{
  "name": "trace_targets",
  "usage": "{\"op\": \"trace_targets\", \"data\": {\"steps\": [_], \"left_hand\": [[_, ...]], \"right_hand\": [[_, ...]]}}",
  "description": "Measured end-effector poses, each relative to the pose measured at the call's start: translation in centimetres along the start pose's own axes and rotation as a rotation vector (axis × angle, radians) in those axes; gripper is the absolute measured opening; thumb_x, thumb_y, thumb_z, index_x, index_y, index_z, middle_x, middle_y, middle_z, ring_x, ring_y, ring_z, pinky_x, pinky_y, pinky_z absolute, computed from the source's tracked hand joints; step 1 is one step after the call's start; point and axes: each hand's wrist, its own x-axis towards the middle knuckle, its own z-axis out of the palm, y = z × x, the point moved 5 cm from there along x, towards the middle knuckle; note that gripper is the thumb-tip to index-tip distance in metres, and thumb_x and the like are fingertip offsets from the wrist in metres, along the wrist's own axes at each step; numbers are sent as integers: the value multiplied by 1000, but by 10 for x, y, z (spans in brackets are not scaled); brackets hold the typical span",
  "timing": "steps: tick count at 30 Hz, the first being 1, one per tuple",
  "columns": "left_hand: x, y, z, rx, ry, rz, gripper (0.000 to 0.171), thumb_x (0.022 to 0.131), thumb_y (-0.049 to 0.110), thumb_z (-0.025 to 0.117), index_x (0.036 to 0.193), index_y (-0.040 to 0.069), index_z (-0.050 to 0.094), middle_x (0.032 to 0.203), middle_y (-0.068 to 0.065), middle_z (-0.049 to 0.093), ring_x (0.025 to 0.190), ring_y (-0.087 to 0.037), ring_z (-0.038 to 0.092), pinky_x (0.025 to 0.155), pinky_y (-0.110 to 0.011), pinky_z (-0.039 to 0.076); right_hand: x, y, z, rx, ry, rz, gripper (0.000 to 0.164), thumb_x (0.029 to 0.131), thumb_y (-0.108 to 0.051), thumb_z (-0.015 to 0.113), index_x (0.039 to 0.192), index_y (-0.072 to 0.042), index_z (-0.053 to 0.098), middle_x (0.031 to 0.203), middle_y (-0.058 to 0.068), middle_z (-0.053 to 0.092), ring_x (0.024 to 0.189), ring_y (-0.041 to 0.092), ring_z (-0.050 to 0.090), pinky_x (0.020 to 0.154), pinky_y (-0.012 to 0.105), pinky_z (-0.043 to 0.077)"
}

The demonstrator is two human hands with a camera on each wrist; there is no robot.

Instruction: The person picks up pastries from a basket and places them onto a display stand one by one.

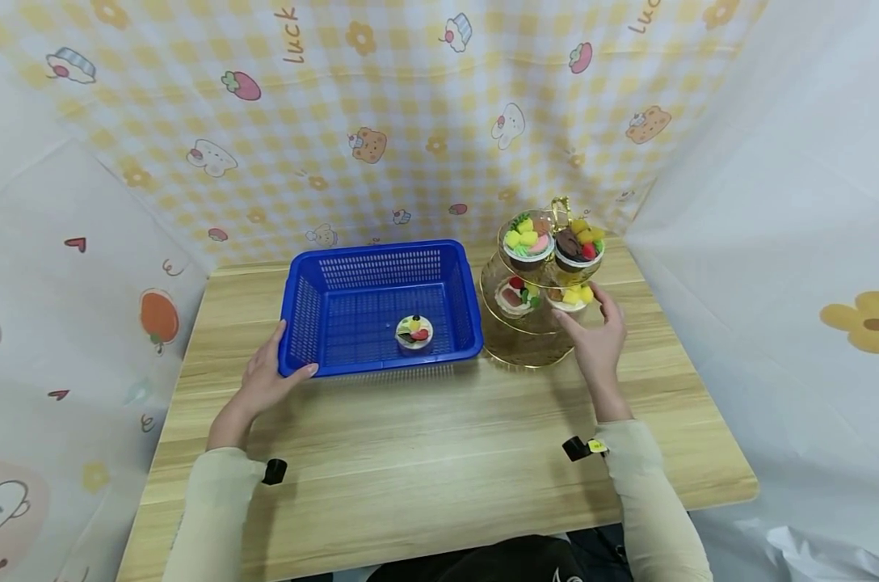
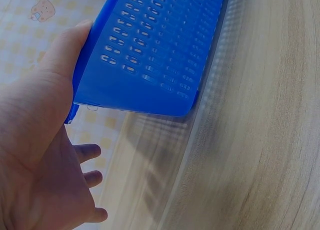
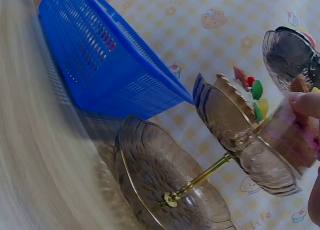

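My left hand holds the near left corner of a blue plastic basket. In the left wrist view its thumb lies along the rim, while several fingers extend outside the basket. One small toy cake topped with fruit sits inside. Over at the tiered stand, my right hand pinches a toy cupcake with yellow topping between thumb and fingers, at the middle tier. Close up, that cupcake shows a pink and brown side. Beside it on this tier is another toy cake with red and green pieces.
Two toy cupcakes, one with yellow and pink pieces and one with chocolate and a strawberry, stand on the top tier under a gold handle. The stand is close to the basket's right side. A checked cloth hangs behind the wooden table.
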Motion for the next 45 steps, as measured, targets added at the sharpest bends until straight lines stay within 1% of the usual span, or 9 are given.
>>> {"op": "trace_targets", "data": {"steps": [6, 11, 20, 29, 33, 36, 41, 43, 45], "left_hand": [[0, -2, 1, -10, -6, 7, 107, 92, 55, 62, 157, 27, -19, 165, -29, 0, 149, -56, 0, 116, -71, -2], [-1, -2, 1, -19, -11, 0, 108, 91, 55, 62, 157, 29, -19, 165, -28, 0, 149, -56, -1, 115, -72, -2], [-2, 0, 0, -19, -15, 4, 107, 92, 54, 62, 157, 28, -19, 164, -29, 0, 149, -56, -1, 115, -72, -3], [-2, -1, 0, -19, -15, -3, 106, 92, 55, 61, 157, 29, -20, 165, -29, -1, 148, -57, -2, 114, -73, -2], [-3, -2, -1, -26, -13, -4, 106, 92, 55, 61, 157, 29, -20, 165, -29, -1, 148, -57, -2, 114, -74, -2], [-4, -2, -1, -29, -9, -3, 106, 92, 55, 61, 157, 29, -20, 165, -29, -1, 148, -57, -2, 114, -74, -2], [-4, -3, 0, -20, -7, 4, 106, 92, 54, 61, 157, 28, -19, 165, -27, 0, 149, -57, 0, 115, -73, -1], [-3, -3, 0, -17, -4, 9, 106, 92, 54, 61, 157, 28, -18, 165, -27, 0, 149, -56, 1, 115, -72, -1], [-2, -3, 0, -17, 3, 13, 106, 92, 54, 62, 158, 26, -17, 165, -27, 0, 149, -56, 2, 115, -72, -1]], "right_hand": [[3, 7, 8, 43, 47, -18, 71, 70, -19, 91, 134, -12, 61, 135, 11, 58, 125, 21, 46, 115, 41, 27], [4, 13, 12, 29, 55, -28, 70, 70, -19, 91, 132, -9, 61, 134, 12, 57, 128, 21, 47, 118, 43, 27], [4, 17, 17, -33, 47, -101, 66, 69, -19, 91, 128, -7, 63, 129, 13, 59, 126, 23, 47, 116, 43, 28], [0, 15, 14, -70, 5, -93, 74, 70, -23, 91, 136, -11, 58, 134, 11, 58, 129, 25, 47, 117, 46, 28], [-7, 13, 6, -64, -6, -64, 75, 71, -23, 90, 138, -16, 57, 139, 8, 57, 134, 24, 46, 118, 45, 27], [-15, 12, -3, -48, -6, -38, 75, 72, -20, 89, 139, -14, 55, 141, 8, 56, 136, 23, 46, 119, 42, 29], [-37, 12, -20, -16, -1, -1, 74, 73, -13, 88, 139, -12, 54, 141, 6, 57, 131, 17, 48, 115, 36, 34], [-47, 10, -23, -3, 2, -17, 74, 73, -9, 87, 139, -12, 54, 138, 6, 58, 127, 15, 49, 112, 31, 37], [-55, 7, -22, 12, 1, -67, 70, 73, -5, 87, 136, -9, 56, 133, 9, 60, 121, 16, 53, 106, 27, 41]]}}
